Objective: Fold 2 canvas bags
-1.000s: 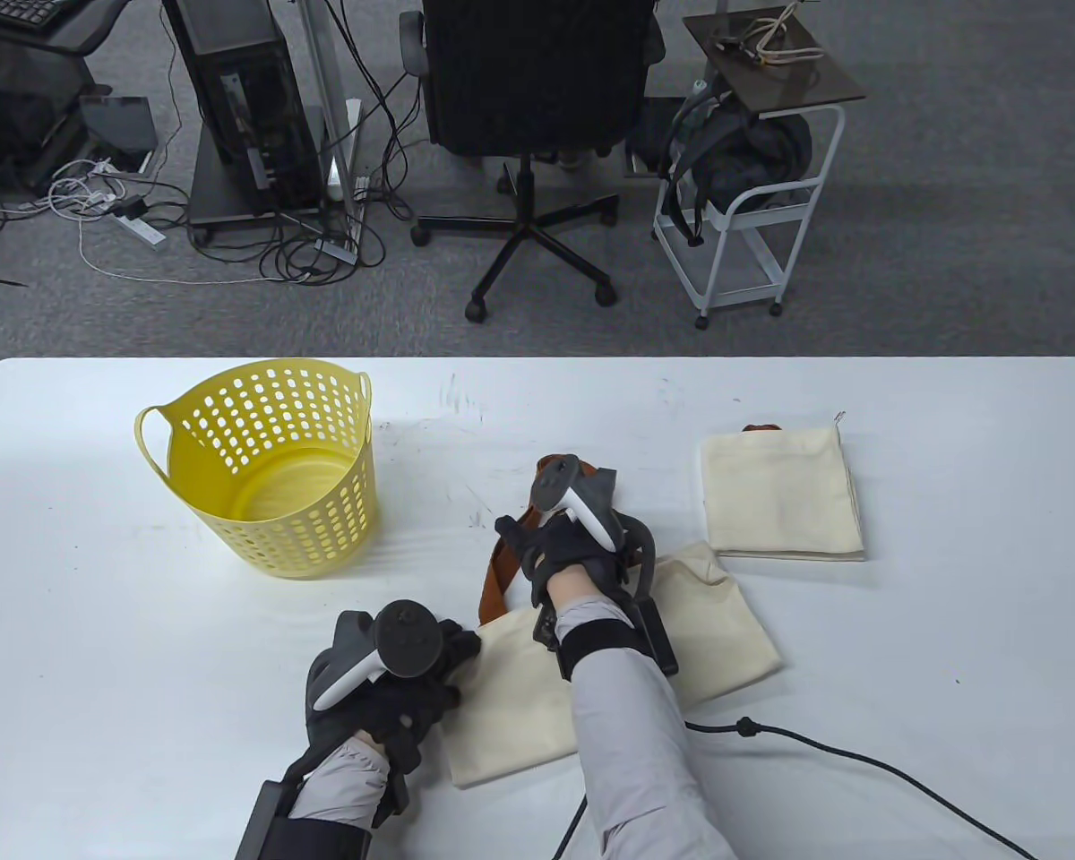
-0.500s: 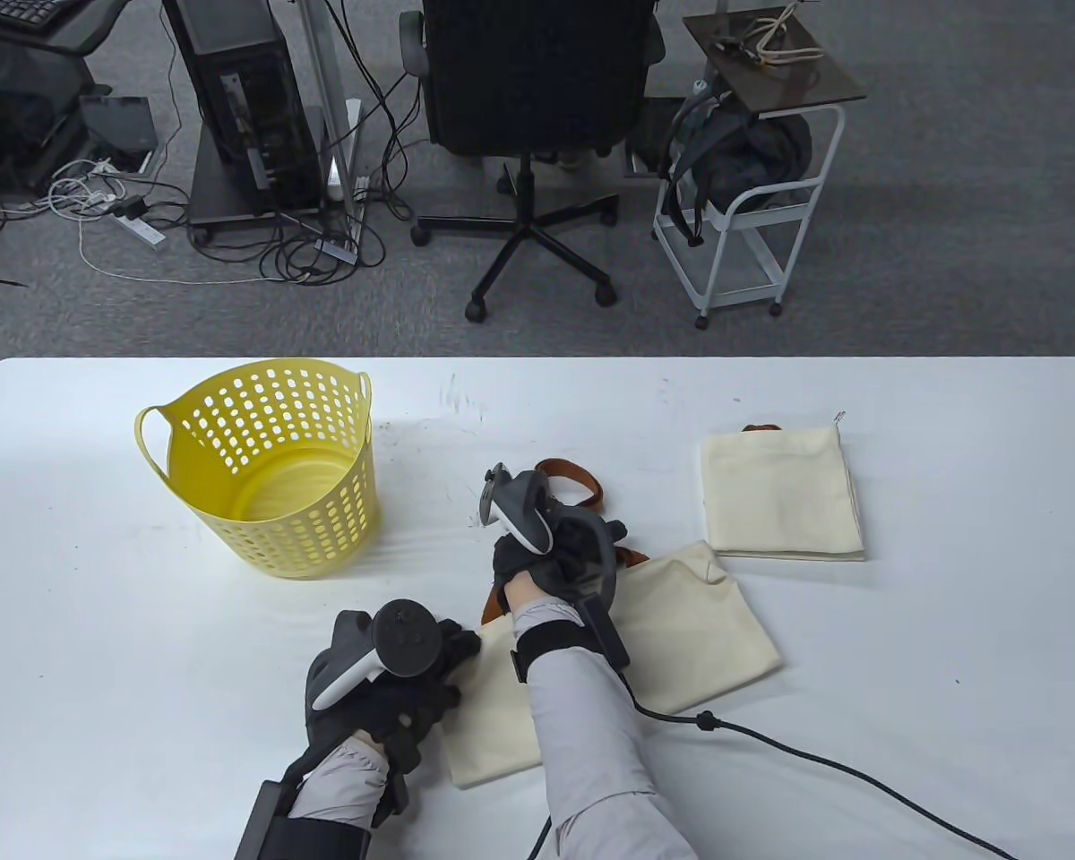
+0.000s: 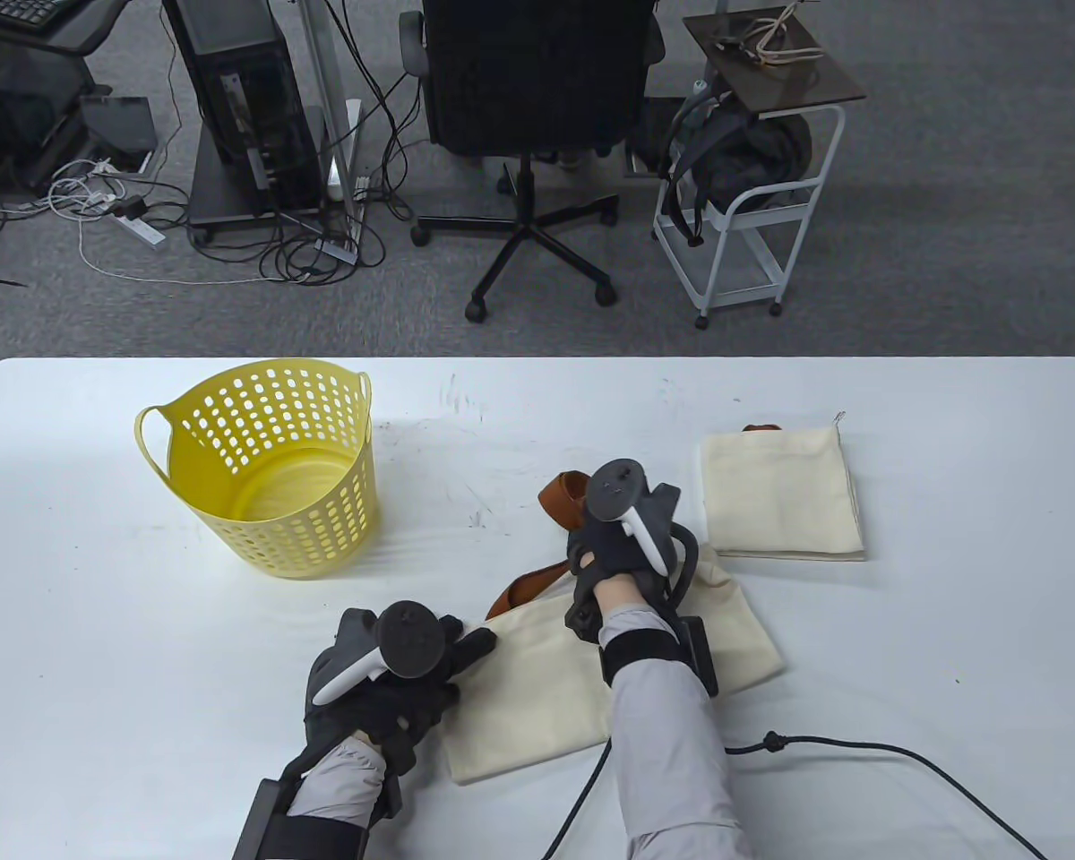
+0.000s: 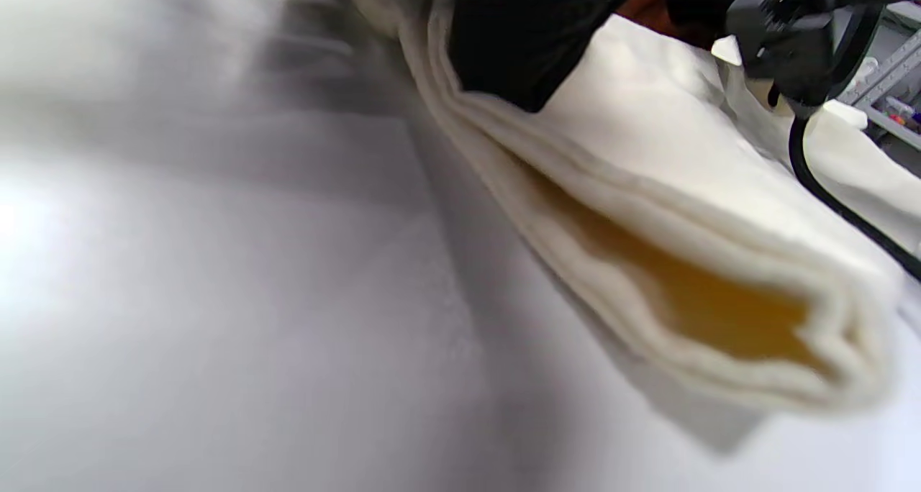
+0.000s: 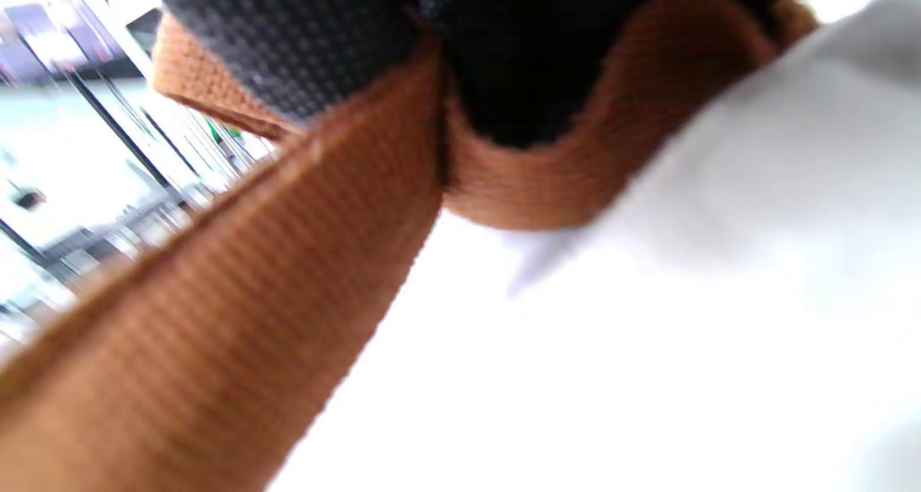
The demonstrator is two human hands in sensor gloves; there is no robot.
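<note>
A cream canvas bag [image 3: 537, 690] lies on the white table [image 3: 950, 466] in front of me, with its brown straps [image 3: 524, 587] at its far-left end. My left hand [image 3: 439, 658] presses on the bag's near-left corner; the left wrist view shows a gloved finger [image 4: 518, 53] on the layered cream edge [image 4: 647, 211]. My right hand [image 3: 591, 546] holds the brown strap, gathered above the bag's far edge; the right wrist view shows gloved fingers [image 5: 302, 39] around the strap [image 5: 288, 247]. A second cream bag [image 3: 781, 494] lies folded at the right.
A yellow perforated basket [image 3: 269, 466] stands at the left of the table. A black cable [image 3: 860, 748] runs from my right wrist across the near right of the table. An office chair [image 3: 533, 107] and a white cart [image 3: 752, 206] stand beyond the far edge.
My right hand has swung right with the brown strap, from the bag's left end toward its far edge. The strap loop lifted and bunched up. My left hand stayed put.
</note>
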